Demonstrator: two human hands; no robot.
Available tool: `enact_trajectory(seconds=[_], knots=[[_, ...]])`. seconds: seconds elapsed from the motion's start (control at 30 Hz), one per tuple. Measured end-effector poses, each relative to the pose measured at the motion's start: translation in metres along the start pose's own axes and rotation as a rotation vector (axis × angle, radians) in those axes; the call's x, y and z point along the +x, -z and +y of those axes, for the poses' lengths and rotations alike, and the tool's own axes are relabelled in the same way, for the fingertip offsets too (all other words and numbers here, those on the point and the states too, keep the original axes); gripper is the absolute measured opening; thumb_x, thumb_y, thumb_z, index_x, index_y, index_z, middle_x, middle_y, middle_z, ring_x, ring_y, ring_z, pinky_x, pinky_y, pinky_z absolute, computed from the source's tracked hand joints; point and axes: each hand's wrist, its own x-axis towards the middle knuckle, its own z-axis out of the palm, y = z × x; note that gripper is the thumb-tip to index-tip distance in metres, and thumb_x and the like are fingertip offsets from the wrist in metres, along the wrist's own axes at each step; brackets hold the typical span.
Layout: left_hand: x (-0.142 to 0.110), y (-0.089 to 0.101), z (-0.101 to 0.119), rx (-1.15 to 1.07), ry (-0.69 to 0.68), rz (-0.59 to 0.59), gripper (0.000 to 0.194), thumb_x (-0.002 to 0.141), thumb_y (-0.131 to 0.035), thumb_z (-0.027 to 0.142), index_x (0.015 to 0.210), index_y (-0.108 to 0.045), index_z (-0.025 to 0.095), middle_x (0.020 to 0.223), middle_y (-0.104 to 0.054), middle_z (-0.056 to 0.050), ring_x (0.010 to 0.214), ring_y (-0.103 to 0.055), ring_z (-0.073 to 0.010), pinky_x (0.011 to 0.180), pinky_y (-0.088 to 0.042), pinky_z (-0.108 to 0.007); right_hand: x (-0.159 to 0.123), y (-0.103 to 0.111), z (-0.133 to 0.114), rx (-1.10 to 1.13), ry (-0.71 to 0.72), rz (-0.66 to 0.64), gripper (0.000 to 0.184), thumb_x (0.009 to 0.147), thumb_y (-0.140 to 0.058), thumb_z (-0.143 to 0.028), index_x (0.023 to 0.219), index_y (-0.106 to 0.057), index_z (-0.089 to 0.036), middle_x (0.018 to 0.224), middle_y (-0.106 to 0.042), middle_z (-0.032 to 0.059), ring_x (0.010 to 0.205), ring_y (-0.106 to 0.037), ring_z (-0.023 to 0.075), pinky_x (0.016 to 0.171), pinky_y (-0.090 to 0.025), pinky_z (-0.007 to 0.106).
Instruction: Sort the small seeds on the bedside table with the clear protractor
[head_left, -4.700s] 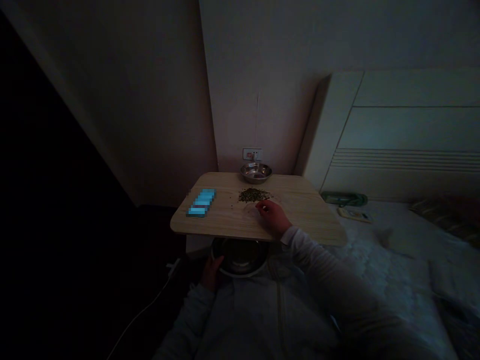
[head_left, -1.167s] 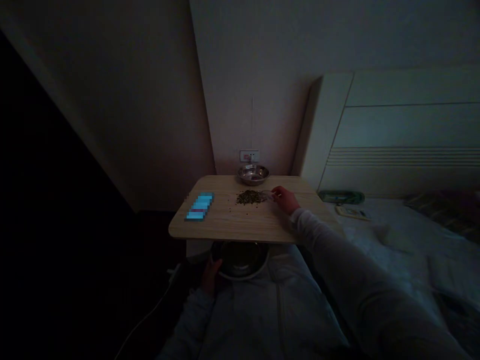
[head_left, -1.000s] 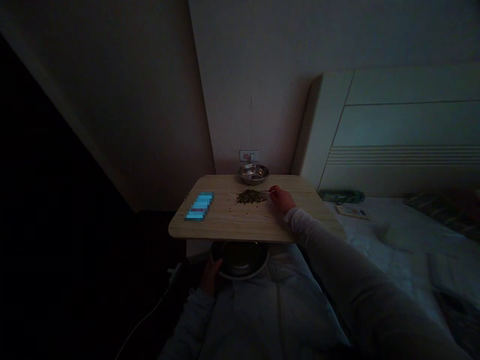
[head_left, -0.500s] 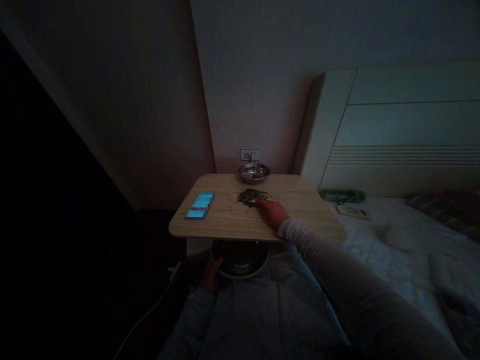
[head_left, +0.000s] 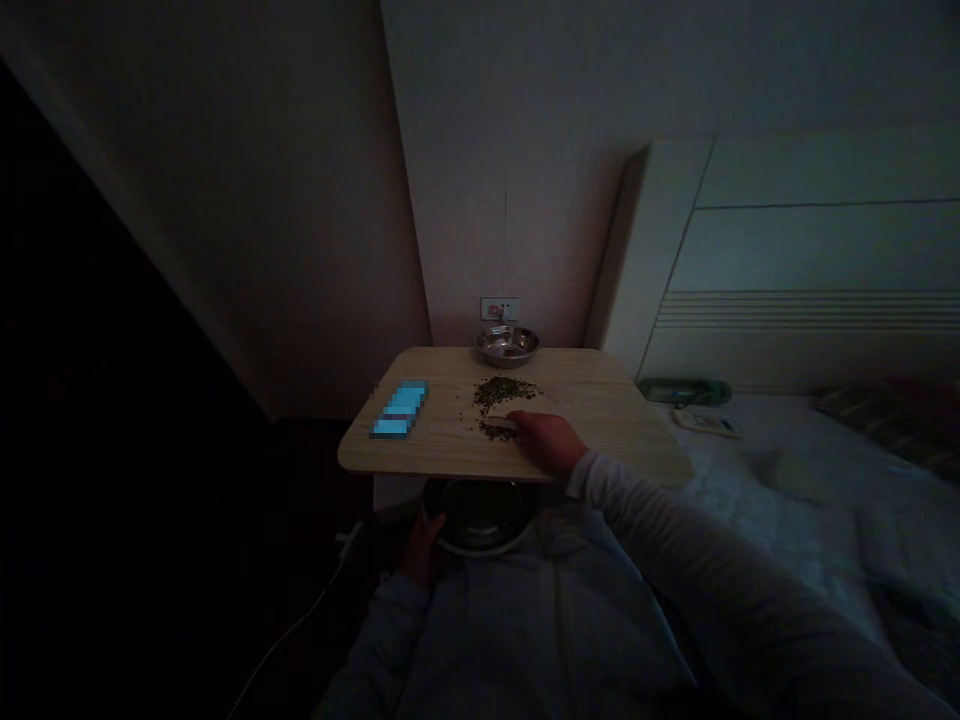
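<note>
Granules (head_left: 501,389), dark green and small, lie heaped near the middle of a pale wood-grain bench (head_left: 622,420) with rounded corners. A thin trail joins that heap to a smaller scatter nearer the person, and a few stray grains sit off to the left. The right hand (head_left: 551,440), its sleeve pale, reaches in from the right, thumb and fingers pinching a thin, pale, seemingly translucent strip (head_left: 501,423) that lies just above the smaller scatter; its exact shape is too dim to tell. The left hand (head_left: 422,550) is at the left side of a wide, shiny metal basin (head_left: 480,552) over the person's lap, just below the bench's near edge. Its thumb laps the rim; the other fingers are hidden, so how far they close cannot be told. A small, round stainless-steel bowl (head_left: 508,360) stands at the bench's far edge, beneath a white wall socket (head_left: 499,309). A phone with a blurred blue screen (head_left: 400,410) lies toward the left end.
</note>
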Motion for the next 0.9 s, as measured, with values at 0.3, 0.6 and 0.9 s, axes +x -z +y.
enact_trajectory(seconds=[0.3, 0.6, 0.9], knots=[[-0.005, -0.006, 0.013, -0.107, 0.062, 0.0, 0.016, 0.052, -0.06, 0.023, 0.067, -0.062, 0.02, 0.089, -0.065, -0.009, 0.106, -0.052, -0.0304, 0.102, -0.025, -0.04, -0.003, 0.014, 0.043, 0.243, -0.211, 0.103, 0.029, 0.087, -0.048, -0.033, 0.108, -0.053, -0.014, 0.1, -0.059, 0.0055, 0.083, -0.058, 0.0131, 0.072, -0.051, 0.033], [0.007, -0.029, 0.038, -0.383, 0.45, -0.195, 0.028, 0.049, -0.066, 0.02, 0.077, -0.062, 0.02, 0.076, -0.066, -0.006, 0.09, -0.06, -0.0323, 0.084, -0.043, -0.043, -0.043, 0.024, 0.058, 0.256, -0.347, 0.101, 0.028, 0.087, -0.048, -0.034, 0.105, -0.054, -0.013, 0.095, -0.059, 0.0045, 0.078, -0.058, 0.0119, 0.07, -0.05, 0.031], [0.008, -0.03, 0.04, -0.494, 0.502, -0.274, 0.039, 0.049, -0.068, 0.02, 0.086, -0.056, 0.016, 0.077, -0.069, -0.003, 0.086, -0.063, -0.0274, 0.082, -0.044, -0.036, -0.047, 0.012, 0.022, 0.246, -0.288, 0.029, 0.028, 0.087, -0.048, -0.034, 0.105, -0.054, -0.013, 0.093, -0.059, 0.0039, 0.076, -0.058, 0.0115, 0.068, -0.05, 0.031]])
